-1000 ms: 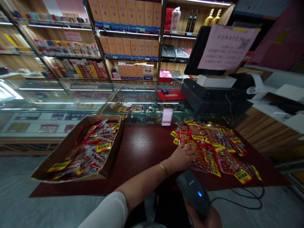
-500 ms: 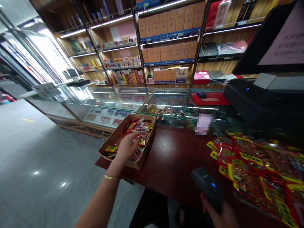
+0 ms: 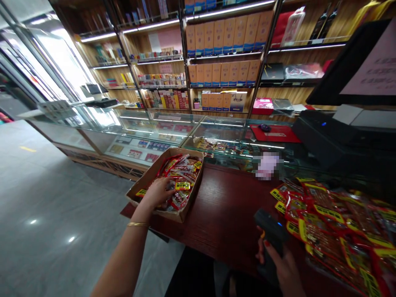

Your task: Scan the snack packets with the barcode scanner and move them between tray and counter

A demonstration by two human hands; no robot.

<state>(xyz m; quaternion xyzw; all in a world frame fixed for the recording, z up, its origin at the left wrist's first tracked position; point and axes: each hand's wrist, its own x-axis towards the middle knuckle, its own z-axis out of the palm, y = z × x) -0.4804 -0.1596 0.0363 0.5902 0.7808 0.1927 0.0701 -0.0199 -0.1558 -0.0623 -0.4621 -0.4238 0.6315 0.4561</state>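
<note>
My left hand (image 3: 158,193) is inside a shallow cardboard box (image 3: 193,198) on the left of the brown counter. Its fingers are curled on a red-and-yellow snack packet (image 3: 182,186) among several others; the fingertips are partly hidden. A gold bracelet circles that wrist. My right hand (image 3: 283,262) is wrapped round the handle of a black barcode scanner (image 3: 270,227) with a blue light, held above the counter. To the right of the scanner lies a large pile of similar snack packets (image 3: 324,222).
Beyond the brown counter (image 3: 222,198) runs a glass display case (image 3: 222,123). A blurred pink item (image 3: 267,166), a red mouse pad (image 3: 275,133) and a monitor (image 3: 355,66) stand on the right. Shelves with boxes (image 3: 225,37) line the back wall.
My left hand has moved slightly left and its fingers have curled down onto the packets in the box. The scanner in my right hand has turned a little and shifted right.
</note>
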